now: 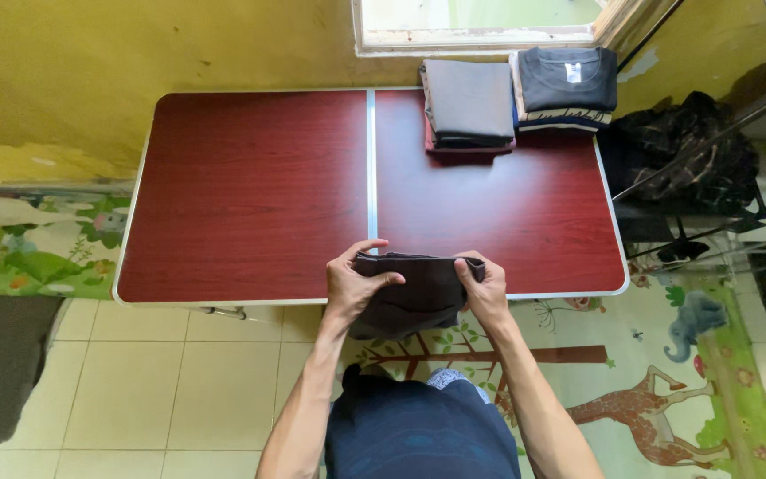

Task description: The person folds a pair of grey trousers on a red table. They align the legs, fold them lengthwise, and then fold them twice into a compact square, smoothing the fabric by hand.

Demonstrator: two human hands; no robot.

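I have a dark folded garment pinched between both hands at the near edge of the table, just right of the pale seam that splits its top. It reads to me as soft and light — knit cloth that sags where nothing props it, so its lower part droops past the near edge towards my lap. I judge it limp, not slippery and in no way fragile; the sound places to hold it are the two upper corners of the fold, where the layers stack thick.

My left hand grips the left corner, thumb laid over the top, fingers curled shut round the cloth. My right hand does the same at the right corner, fingers wrapped tight on the fold. Both forearms rise from below and converge, wrists fairly straight, knuckles turned up towards the camera.

At the far right corner of the table sit two stacks — a grey folded pile and a dark folded shirt pile, just beside each other.
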